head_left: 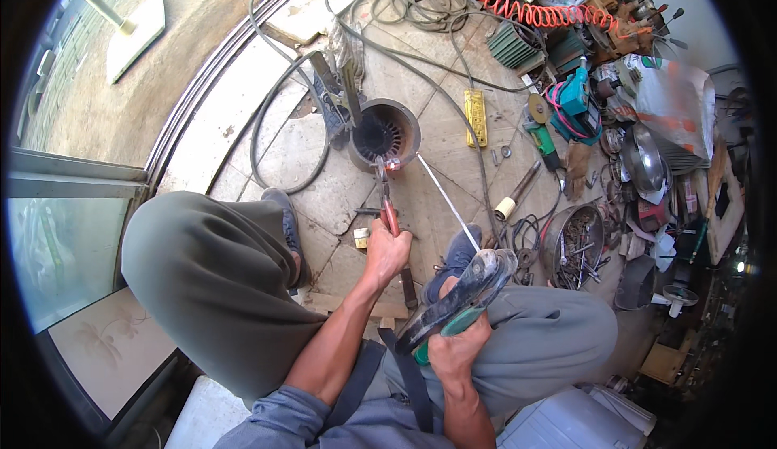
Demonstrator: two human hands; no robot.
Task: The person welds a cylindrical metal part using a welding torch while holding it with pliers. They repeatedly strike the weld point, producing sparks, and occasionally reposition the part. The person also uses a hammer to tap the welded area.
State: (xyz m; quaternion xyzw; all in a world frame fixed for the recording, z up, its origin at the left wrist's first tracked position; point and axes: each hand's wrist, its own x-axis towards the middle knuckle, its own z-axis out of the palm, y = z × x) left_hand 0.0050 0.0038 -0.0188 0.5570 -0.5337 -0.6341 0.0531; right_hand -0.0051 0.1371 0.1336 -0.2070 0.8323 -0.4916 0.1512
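My left hand (388, 251) is closed around red-handled pliers (390, 216). Their jaws reach the near rim of a round metal motor housing (411, 129), whose slotted inside faces up. Something small and reddish-silver sits by the jaws; I cannot make out what. Closed too, my right hand (459, 352) grips a welding electrode holder (443, 307) with black and green parts. From it a thin white welding rod (447, 198) slants up and left, its tip close to the housing's right rim. Whether the tip touches cannot be told.
Dark cables (380, 48) loop over the tiles. A yellow block (475, 117), a green angle grinder (544, 146) and a round pan of metal parts (573, 247) lie to the right. A coiled orange hose (558, 16) tops the clutter. A small white pot (361, 238) stands beside my left hand.
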